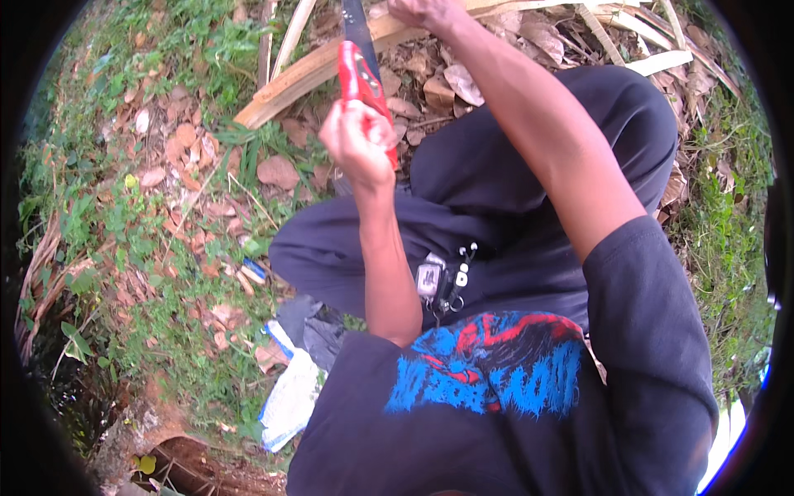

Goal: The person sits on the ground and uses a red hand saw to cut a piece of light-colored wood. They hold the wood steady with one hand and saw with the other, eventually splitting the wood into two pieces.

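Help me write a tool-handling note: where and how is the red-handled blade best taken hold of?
Grip the red handle, coming from the picture's lower side: its free end lies there, while the dark blade runs toward the top edge. The left hand is closed around the handle's lower part, likely a sound hold.

This is an outdoor place — low green plants (178,318) grow among scattered dry brown leaves (277,172).

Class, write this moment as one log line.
left hand: grips red handle of dark blade | right hand: by wood strip, grip unclear | around: dry leaves, grass
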`<act>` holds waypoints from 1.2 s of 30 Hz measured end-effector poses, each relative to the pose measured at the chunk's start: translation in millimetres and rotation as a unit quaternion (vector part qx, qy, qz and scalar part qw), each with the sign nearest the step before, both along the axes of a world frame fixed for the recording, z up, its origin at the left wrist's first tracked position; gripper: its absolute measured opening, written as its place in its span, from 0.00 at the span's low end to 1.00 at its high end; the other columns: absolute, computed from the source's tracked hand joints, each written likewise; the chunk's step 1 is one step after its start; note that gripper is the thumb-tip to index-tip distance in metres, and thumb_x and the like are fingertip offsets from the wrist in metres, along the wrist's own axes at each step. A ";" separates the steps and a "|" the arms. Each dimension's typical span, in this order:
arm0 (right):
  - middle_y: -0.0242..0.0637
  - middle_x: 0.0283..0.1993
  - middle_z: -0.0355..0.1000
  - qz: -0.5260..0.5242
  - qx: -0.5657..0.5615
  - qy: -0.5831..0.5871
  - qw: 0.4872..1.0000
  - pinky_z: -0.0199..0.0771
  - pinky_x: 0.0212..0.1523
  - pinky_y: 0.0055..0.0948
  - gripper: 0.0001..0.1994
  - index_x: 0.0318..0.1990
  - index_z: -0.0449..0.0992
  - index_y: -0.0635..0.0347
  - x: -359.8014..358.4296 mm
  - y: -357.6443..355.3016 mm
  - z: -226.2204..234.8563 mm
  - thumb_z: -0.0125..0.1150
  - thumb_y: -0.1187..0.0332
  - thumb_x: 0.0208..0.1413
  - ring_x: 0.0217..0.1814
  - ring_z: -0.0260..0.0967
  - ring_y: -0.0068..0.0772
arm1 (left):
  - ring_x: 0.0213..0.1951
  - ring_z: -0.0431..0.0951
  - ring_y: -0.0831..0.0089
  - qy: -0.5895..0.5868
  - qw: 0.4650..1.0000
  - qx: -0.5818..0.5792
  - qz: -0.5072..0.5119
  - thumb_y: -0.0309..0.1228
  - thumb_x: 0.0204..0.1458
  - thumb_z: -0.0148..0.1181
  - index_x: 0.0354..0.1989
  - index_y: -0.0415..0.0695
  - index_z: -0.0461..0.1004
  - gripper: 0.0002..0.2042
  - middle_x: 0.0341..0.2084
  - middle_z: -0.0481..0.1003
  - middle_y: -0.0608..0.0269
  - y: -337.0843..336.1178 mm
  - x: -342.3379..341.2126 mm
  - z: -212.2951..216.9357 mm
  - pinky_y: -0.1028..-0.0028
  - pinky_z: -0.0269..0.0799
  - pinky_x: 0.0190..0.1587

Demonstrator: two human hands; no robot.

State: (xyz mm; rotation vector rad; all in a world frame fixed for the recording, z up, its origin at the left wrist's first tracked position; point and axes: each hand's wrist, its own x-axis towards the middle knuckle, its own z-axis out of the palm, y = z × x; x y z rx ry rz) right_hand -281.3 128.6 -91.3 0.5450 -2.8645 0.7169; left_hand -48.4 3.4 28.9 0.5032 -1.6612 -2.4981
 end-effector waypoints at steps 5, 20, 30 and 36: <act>0.36 0.15 0.70 -0.055 0.032 0.045 0.997 0.63 0.20 0.44 0.12 0.12 0.73 0.48 3.7 8.1 0.8 0.52 0.60 0.43 0.18 0.69 0.38 | 0.18 0.64 0.85 -0.017 0.998 -0.058 0.004 0.30 0.61 0.44 0.50 0.30 0.69 0.16 0.19 0.64 0.69 31.3 59.4 45.5 0.82 0.59 0.18; 0.39 0.15 0.70 -0.010 -0.001 0.044 0.999 0.66 0.21 0.46 0.13 0.11 0.71 0.50 7.5 3.7 -25.0 0.52 0.61 0.44 0.18 0.69 0.43 | 0.18 0.67 0.81 0.005 0.995 -0.102 0.011 0.31 0.63 0.45 0.48 0.33 0.67 0.13 0.21 0.67 0.65 30.7 8.9 -1.1 0.82 0.64 0.23; 0.41 0.43 0.78 -0.035 0.106 0.030 0.993 0.73 0.48 0.44 0.15 0.39 0.78 0.54 -1.7 4.5 -17.0 0.45 0.59 0.58 0.49 0.75 0.36 | 0.16 0.61 0.85 -0.031 0.994 -0.082 0.062 0.36 0.64 0.43 0.29 0.41 0.65 0.13 0.18 0.62 0.71 52.9 26.6 15.7 0.83 0.58 0.19; 0.40 0.30 0.75 0.026 0.019 0.002 0.999 0.70 0.37 0.42 0.13 0.26 0.77 0.55 -13.1 -6.8 -12.8 0.48 0.60 0.51 0.35 0.73 0.38 | 0.19 0.64 0.81 -0.034 0.991 -0.078 0.103 0.33 0.62 0.46 0.38 0.39 0.69 0.09 0.19 0.64 0.69 28.4 -37.8 -7.0 0.80 0.61 0.22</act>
